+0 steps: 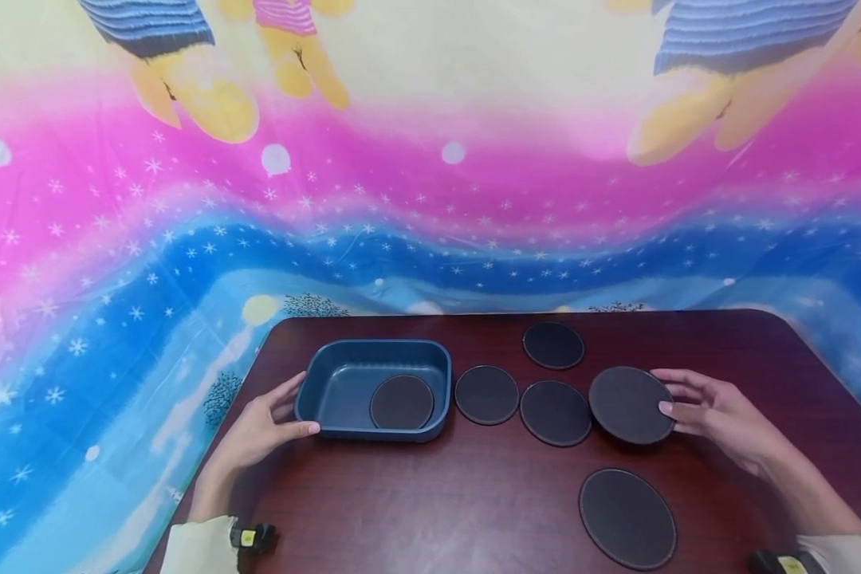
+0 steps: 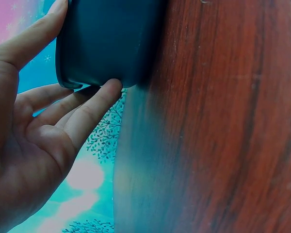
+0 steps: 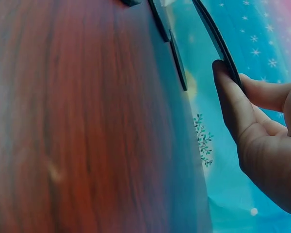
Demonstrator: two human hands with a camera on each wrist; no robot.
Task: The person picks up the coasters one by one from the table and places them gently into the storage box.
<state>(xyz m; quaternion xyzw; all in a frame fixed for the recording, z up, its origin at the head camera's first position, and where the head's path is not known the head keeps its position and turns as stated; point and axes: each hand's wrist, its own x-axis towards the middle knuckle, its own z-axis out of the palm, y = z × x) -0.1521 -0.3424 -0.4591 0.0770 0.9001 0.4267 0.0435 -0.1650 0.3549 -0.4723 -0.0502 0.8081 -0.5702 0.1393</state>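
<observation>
On the left of the table stands a dark blue rectangular dish (image 1: 337, 391) with rounded corners. One round black coaster (image 1: 402, 402) lies inside it, toward its right end. My left hand (image 1: 261, 422) grips the dish's left end; in the left wrist view the thumb is at its rim and the fingers (image 2: 94, 109) are at its lower edge. With thumb and fingers, my right hand (image 1: 717, 414) pinches another round black coaster (image 1: 630, 405) by its right edge. The right wrist view shows this coaster (image 3: 218, 41) raised above the table and tilted.
Several more coasters lie flat on the reddish-brown table (image 1: 430, 502): one coaster (image 1: 487, 395) beside the dish, one (image 1: 556, 412) right of that, one (image 1: 553, 345) near the back edge and one (image 1: 627, 518) at the front. A patterned cloth (image 1: 430, 159) hangs behind.
</observation>
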